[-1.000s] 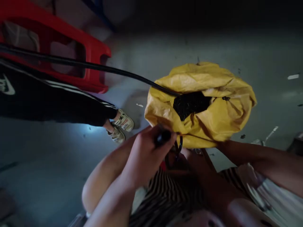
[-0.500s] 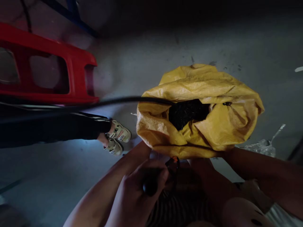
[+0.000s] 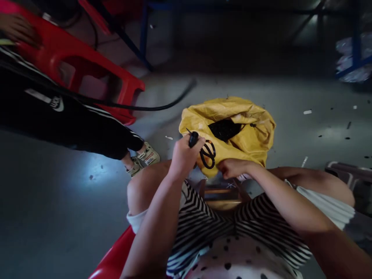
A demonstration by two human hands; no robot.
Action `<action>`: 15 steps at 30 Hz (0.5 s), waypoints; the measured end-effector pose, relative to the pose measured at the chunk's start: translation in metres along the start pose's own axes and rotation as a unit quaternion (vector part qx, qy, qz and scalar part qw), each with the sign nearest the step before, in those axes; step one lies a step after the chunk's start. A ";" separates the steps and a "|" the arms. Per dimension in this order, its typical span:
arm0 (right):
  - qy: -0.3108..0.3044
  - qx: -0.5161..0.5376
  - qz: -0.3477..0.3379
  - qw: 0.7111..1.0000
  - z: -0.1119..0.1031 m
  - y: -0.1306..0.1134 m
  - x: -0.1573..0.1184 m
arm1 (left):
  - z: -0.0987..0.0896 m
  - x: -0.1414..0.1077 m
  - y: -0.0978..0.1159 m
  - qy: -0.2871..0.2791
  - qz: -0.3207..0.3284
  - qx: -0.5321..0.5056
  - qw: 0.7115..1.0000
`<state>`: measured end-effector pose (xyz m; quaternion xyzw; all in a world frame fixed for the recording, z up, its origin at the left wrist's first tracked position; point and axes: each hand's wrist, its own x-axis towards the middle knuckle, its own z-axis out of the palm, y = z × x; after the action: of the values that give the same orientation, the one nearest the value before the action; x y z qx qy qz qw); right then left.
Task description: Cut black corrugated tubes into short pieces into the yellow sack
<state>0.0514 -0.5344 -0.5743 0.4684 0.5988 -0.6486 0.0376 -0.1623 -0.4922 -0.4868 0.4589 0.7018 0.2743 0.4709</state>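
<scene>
A yellow sack (image 3: 255, 135) stands on the floor between the knees, with dark material (image 3: 223, 130) in its opening. At the sack's near left edge, my left hand (image 3: 186, 155) is closed round a small black-handled tool (image 3: 193, 138) with a thin point. Black-handled scissors (image 3: 208, 155) hang beside that hand, their handle loops showing; whether it grips them too is unclear. My right hand (image 3: 234, 167) has its fingers curled on the sack's near rim, pinching the yellow material.
Red stools (image 3: 95, 62) stand at the upper left, beside a person's dark-trousered leg (image 3: 87, 131) and shoes. A black cable (image 3: 139, 107) reaches toward the sack. Blue frame bars (image 3: 128, 40) are at the back. Scraps (image 3: 307, 112) lie on the floor.
The view has shifted and widened. My left hand has moved forward to the sack's edge with the tool. My right hand now shows at the rim. The cable end no longer overlaps the sack.
</scene>
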 end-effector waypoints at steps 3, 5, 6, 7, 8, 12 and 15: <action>0.140 0.009 -0.013 0.990 -0.037 -0.007 -0.012 | 0.012 0.003 -0.001 0.005 0.029 -0.011 1.000; 0.327 -0.023 -0.004 0.945 -0.051 -0.013 -0.021 | 0.018 0.002 0.001 0.000 0.046 -0.026 0.999; 0.381 -0.046 0.001 0.923 -0.054 -0.017 -0.026 | 0.020 0.001 0.003 -0.006 0.054 -0.038 0.998; 0.403 -0.068 0.000 0.913 -0.055 -0.021 -0.031 | 0.022 -0.001 0.006 -0.015 0.062 -0.051 0.997; 0.399 -0.084 -0.009 0.913 -0.053 -0.027 -0.037 | 0.023 -0.004 0.010 -0.027 0.069 -0.066 0.995; 0.334 -0.060 -0.097 0.936 -0.036 -0.051 -0.066 | 0.032 -0.018 0.026 -0.085 0.086 -0.141 0.983; 0.339 -0.051 -0.111 0.933 -0.026 -0.065 -0.076 | 0.042 -0.026 0.036 -0.138 0.066 -0.192 0.969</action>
<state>0.0685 -0.5343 -0.4723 0.5884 0.6562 -0.4198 -0.2166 -0.1067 -0.5021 -0.4641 0.4386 0.5323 0.3687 0.6232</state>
